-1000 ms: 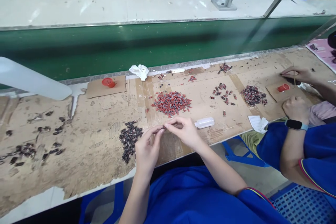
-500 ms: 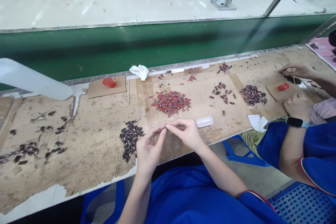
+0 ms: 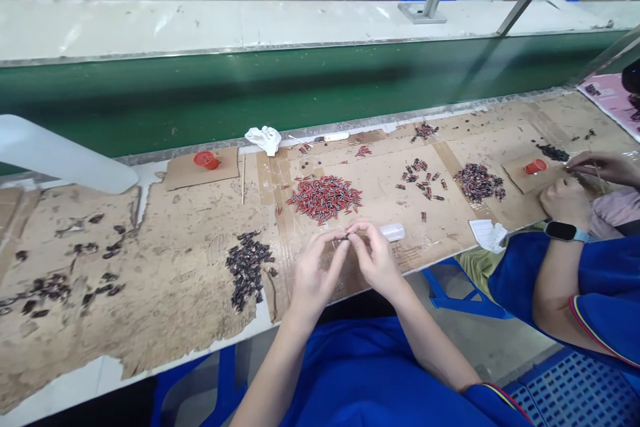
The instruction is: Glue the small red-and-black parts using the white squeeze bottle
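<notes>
My left hand point(image 3: 319, 268) and my right hand point(image 3: 374, 257) meet fingertip to fingertip above the near edge of the cardboard-covered bench point(image 3: 185, 280). Pinched between them is a small dark part point(image 3: 345, 237), too small to name and mostly covered by the fingers. Just beyond lies a heap of small red-and-black parts point(image 3: 325, 199). To the left of my left hand is a pile of dark, shiny small parts point(image 3: 247, 267). A clear plastic case point(image 3: 393, 232) rests right behind my right hand.
A red cup point(image 3: 207, 160) stands on a cardboard piece, near a thin stick point(image 3: 243, 179) and crumpled tissue point(image 3: 265, 140). On the right, a co-worker's hands point(image 3: 567, 203) work by another red cup point(image 3: 535, 166). A green belt point(image 3: 300, 87) runs behind the bench.
Both my hands have shifted right together, still pinching at the fingertips; more of the dark pile shows. The co-worker's far hand has moved down and to the right.
</notes>
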### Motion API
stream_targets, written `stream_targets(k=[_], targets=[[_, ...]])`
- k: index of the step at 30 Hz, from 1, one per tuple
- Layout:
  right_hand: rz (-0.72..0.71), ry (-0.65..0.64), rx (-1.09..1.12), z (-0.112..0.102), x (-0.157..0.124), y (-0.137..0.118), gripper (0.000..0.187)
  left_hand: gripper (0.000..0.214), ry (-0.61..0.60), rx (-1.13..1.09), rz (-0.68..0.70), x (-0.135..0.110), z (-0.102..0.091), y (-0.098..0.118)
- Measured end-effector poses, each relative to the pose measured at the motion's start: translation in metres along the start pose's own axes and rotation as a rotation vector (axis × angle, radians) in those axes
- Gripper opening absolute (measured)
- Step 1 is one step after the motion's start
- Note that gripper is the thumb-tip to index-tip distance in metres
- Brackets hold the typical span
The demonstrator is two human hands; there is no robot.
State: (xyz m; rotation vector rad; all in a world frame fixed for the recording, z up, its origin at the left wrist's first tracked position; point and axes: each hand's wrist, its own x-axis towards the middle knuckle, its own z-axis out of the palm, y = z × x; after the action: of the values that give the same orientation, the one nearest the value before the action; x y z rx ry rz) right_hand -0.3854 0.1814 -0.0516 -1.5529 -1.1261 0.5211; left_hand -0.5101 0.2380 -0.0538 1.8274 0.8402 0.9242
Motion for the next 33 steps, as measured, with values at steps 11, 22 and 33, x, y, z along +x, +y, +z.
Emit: stream_targets(k=[11,22,33], targets=[[-0.120,-0.003,-0.713,-0.100,0.015,0.038,0.046,0.025,-0.016,0.804,0.123,0.016,-0.100,-0.045],[0.053,-0.186,-0.359,-0.080,0.007,0.030,0.033,0.024,-0.258,0.933,0.019,0.018,-0.107,-0.047],[0.493,0.247,0.594,-0.023,0.010,0.022,0.034,0.007,-0.112,0.460,0.098,-0.002,-0.045,-0.053]])
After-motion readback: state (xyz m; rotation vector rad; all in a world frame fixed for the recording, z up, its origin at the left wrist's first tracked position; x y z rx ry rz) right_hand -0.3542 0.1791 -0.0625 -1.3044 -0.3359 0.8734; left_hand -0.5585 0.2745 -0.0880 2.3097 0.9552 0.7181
